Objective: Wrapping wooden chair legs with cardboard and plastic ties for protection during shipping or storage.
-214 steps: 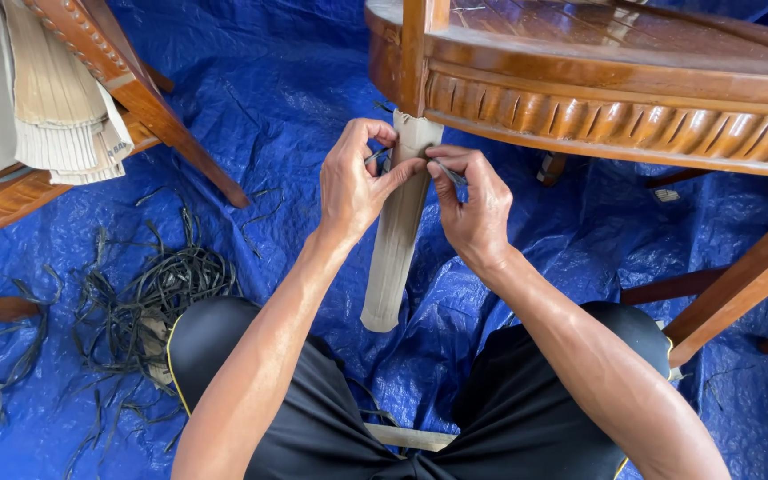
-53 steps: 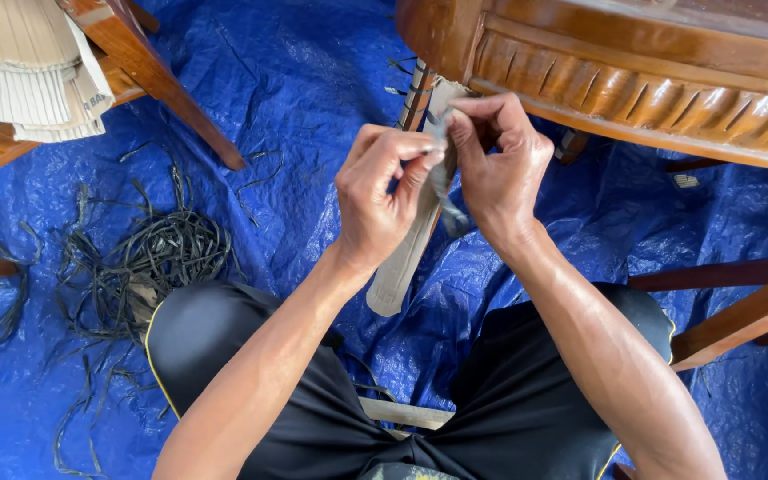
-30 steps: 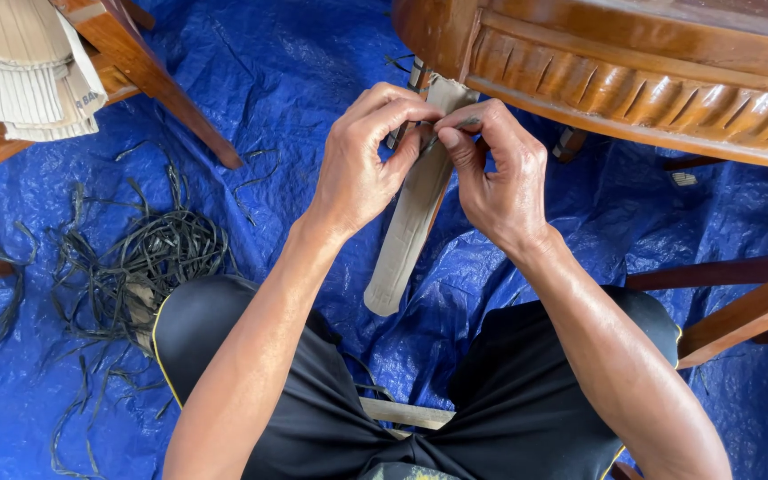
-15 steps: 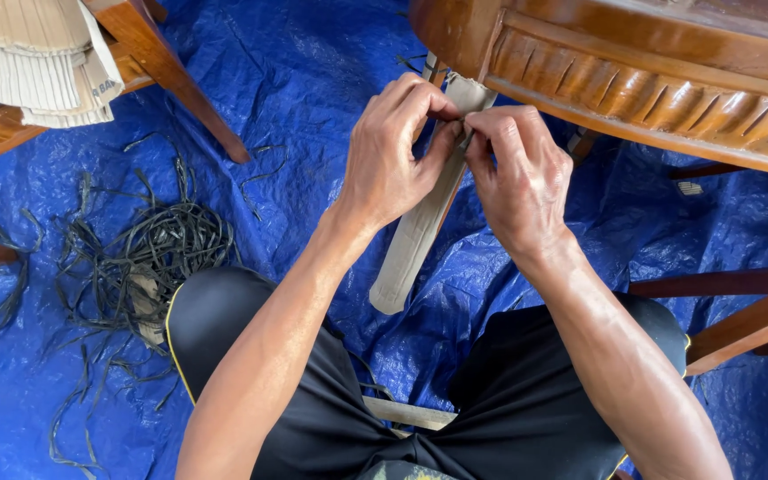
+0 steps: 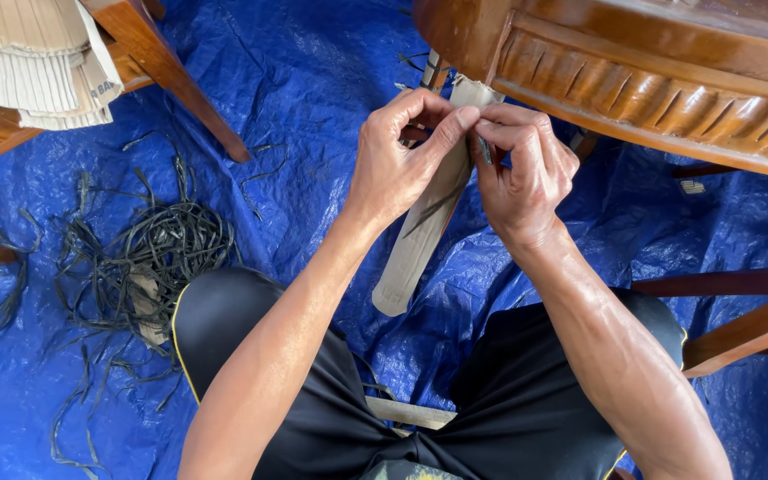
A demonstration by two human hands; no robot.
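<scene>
The wrapped table leg (image 5: pixel 421 233) slants from the tabletop down toward the lap. Its top end is pinched by both the left hand (image 5: pixel 399 160) and the right hand (image 5: pixel 522 169), fingers closed, equally near

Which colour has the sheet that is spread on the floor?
The sheet is bright blue, seen in the head view.

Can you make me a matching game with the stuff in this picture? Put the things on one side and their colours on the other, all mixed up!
Things:
1. Sheet on the floor
2. Carved furniture rail
3. Pile of loose strips
4. Sleeve on the leg that both hands hold

Colours:
A. Beige
B. Blue
C. Dark grey-black
D. Glossy brown

Pairs: 1-B, 2-D, 3-C, 4-A. The left hand and right hand both pinch near the top of the beige sleeve.
</scene>
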